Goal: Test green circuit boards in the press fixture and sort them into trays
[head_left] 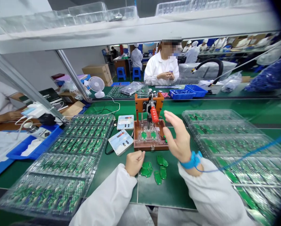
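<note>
Beside the left hand point(133, 163) lie green circuit boards point(146, 170).

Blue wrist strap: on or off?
On: the blue strap wraps the wrist of the right hand, beside the white sleeve.

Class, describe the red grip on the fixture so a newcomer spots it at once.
On the green bench, between the clear trays of boards, stands an orange-brown fixture. At its upper front, near the right hand, slants a ribbed grip. Its bright red sets it apart from the metal parts around it.
</note>
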`<state>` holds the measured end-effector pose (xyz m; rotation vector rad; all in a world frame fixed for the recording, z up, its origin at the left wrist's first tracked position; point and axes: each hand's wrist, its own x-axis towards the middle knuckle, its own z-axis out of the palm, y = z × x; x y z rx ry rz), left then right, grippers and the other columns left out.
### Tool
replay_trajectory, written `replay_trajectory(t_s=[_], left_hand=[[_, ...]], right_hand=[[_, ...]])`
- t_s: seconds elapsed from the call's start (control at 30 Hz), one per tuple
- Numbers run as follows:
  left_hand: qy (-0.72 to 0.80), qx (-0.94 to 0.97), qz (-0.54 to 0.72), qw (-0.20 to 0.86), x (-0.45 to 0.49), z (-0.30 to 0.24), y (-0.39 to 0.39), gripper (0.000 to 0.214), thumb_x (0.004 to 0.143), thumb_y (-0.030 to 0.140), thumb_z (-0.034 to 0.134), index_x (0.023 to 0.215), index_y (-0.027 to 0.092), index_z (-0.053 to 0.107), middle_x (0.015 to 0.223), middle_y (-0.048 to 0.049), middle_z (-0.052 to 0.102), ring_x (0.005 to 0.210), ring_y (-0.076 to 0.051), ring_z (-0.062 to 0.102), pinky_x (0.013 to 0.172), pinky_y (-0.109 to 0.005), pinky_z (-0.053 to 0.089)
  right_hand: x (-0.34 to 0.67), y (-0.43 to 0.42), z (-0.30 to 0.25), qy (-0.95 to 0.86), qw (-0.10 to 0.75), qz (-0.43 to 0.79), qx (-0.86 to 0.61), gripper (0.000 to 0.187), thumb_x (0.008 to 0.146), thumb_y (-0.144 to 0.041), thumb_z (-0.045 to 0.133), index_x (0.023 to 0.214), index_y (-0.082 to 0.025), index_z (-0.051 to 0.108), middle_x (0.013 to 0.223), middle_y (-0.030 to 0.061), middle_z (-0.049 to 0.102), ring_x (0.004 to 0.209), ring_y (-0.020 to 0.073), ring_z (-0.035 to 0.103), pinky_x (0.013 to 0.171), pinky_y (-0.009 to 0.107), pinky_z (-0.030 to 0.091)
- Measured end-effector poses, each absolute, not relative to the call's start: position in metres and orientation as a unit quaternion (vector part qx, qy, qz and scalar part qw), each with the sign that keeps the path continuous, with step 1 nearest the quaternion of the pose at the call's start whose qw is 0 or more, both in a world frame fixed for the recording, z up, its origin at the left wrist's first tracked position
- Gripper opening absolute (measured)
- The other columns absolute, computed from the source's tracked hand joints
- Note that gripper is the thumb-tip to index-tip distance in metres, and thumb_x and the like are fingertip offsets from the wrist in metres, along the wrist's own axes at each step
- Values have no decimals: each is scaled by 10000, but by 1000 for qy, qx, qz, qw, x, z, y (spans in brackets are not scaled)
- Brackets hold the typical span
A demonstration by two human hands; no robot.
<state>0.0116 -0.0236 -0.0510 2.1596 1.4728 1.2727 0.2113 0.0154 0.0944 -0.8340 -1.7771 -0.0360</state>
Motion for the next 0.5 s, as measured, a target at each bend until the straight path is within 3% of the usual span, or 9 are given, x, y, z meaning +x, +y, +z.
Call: replay_trajectory(t_s=[0.13,0.3,0.4,0.5], left_hand=[[513,729,441,104,9,-51,-21,488,1016,301,402,591,192,189,498,48,265,447,-94,295,516,-257,266],[523,735,422,87,9,-54,-21,413,962,229,472,601,193,275,518,46,332,471,-103,343,540,-273,260],[520,749,403,79,10,-55,-22,389,953,207,492,616,192,298,539,47,356,489,-104,364,554,-272,266],[503,764,398,72,11,-55,-23,382,966,191,495,634,192,304,559,53,361,495,-97,371,556,-258,277]], right_hand=[[193,50,104,-802,528,-80,-269,461,1060,-370,405,1498,-231,443,1486,125,559,1425,267,502,1167,513,473],[187,64,90,-791,556,-83,-242,377,1071,-332,395,1419,-231,499,1402,114,621,1370,244,551,1124,471,504],[185,60,101,-776,577,-107,-231,354,1078,-379,373,1338,-218,552,1301,119,666,1267,244,612,1052,443,529],[181,65,140,-739,616,-74,-264,385,1078,-459,350,1170,-208,627,1069,82,707,1034,209,677,934,382,547]])
